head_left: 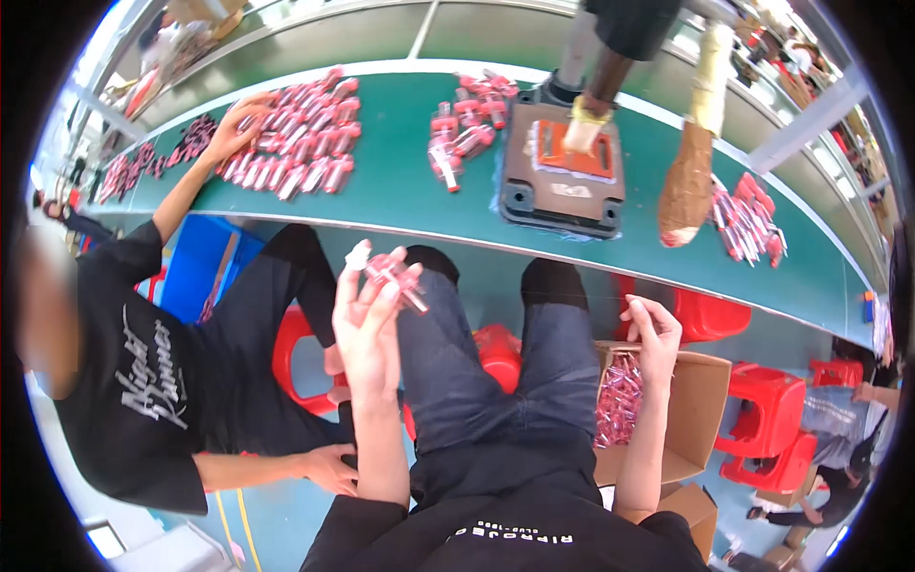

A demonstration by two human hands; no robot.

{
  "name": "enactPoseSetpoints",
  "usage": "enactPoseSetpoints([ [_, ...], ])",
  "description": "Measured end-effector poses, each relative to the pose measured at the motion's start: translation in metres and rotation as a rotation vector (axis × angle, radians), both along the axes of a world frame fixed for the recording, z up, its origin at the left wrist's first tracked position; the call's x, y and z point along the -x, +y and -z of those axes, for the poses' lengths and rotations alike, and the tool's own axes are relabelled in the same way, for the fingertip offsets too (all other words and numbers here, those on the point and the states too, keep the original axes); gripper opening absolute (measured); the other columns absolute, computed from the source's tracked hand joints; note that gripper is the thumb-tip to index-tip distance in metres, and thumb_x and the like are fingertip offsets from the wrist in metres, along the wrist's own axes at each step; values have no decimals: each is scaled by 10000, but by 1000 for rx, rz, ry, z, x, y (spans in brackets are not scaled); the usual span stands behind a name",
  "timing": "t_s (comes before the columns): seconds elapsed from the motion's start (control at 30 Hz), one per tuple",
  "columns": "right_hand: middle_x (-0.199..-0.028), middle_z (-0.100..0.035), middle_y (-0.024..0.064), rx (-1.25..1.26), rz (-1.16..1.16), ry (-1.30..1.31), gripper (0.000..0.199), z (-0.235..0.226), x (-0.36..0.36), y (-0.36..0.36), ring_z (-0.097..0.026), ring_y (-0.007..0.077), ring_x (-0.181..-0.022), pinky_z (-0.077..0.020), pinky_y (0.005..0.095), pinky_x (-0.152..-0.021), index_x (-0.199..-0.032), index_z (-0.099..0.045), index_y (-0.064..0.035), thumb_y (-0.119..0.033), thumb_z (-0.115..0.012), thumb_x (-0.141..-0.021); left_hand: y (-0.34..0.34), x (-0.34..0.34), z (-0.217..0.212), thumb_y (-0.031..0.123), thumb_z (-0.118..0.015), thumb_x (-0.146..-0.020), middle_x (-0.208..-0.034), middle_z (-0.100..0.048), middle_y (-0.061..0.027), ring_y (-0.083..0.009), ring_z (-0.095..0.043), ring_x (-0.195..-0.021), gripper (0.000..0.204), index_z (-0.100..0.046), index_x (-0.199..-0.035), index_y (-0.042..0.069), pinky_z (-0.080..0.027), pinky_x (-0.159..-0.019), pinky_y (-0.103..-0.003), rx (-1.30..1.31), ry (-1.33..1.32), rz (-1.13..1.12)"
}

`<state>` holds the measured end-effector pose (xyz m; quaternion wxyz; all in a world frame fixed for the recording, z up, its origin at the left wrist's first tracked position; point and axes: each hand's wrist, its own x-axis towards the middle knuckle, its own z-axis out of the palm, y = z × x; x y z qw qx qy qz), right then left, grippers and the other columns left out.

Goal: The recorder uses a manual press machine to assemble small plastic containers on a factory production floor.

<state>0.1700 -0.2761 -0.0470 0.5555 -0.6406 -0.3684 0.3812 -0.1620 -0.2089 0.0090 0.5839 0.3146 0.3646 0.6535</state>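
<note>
My left grip (367,329) is up in front of the worktop (396,143), with its fingers curled around a few pink and clear pieces (389,275). They look smooth and shiny like plastic, short and tube-shaped, but they are too blurry for me to count. A white bit (357,255) is at one fingertip. My right grip (658,343) is in the air over on the right, thumb and fingertips close together, and I cannot tell if something thin is between them. The worktop is flat and green. More pink and clear pieces lie on it in three main bunches: a big one (295,153) on the left, a small one (457,133) in the middle and one (748,224) on the right, plus some dark pieces (195,138) far left. One machine (577,195) stands there, with a flat, hard base and an orange plate (553,143) on top. Near it is one fat stick shape (688,176) wrapped in brown. Below my right side is one open brown cardboard box (701,405), with lots of pink pieces (620,410) in a jumbled heap inside. One blue bin (195,267) is under the left side. A co-worker's hand (238,129) touches the big bunch. At least three red plastic stools (762,410) are on the right
</note>
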Motion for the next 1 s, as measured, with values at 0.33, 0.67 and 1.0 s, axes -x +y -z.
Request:
enactPoseSetpoints([
  [0.33, -949, -655, 50, -13, 244, -568, 297, -1, 30, 9, -596, 110, -740, -489, 237, -686, -1202, -614, -4, -78, -647, -915, -3, 6, 1, 60, -602, -933, -1267, -575, -247, -334, -615, -1139, 534, -382, -1413, -17, -474, -1003, -397, 18, -39, 21],
  [0.67, -846, -644, 16, 24, -458, 322, 281, -46, 142, 37, -467, 23, -598, -398, 172, -558, -1220, -640, -23, -139, -595, -968, -2, -16, 9, 86, -578, -913, -1302, -529, -276, -384, -563, -1186, 550, -363, -1408, -22, -417, -1056, -450, 23, -180, 201],
  [1.0, -798, -627, -16, 66, -593, 503, 190, -22, 167, 46, -460, 23, -603, -358, 176, -531, -1044, -679, -21, -181, -622, -957, -3, -17, 24, 188, -514, -968, -1274, -560, -227, -360, -551, -1206, 509, -351, -1402, -22, -447, -1015, -431, 39, -336, 349],
])
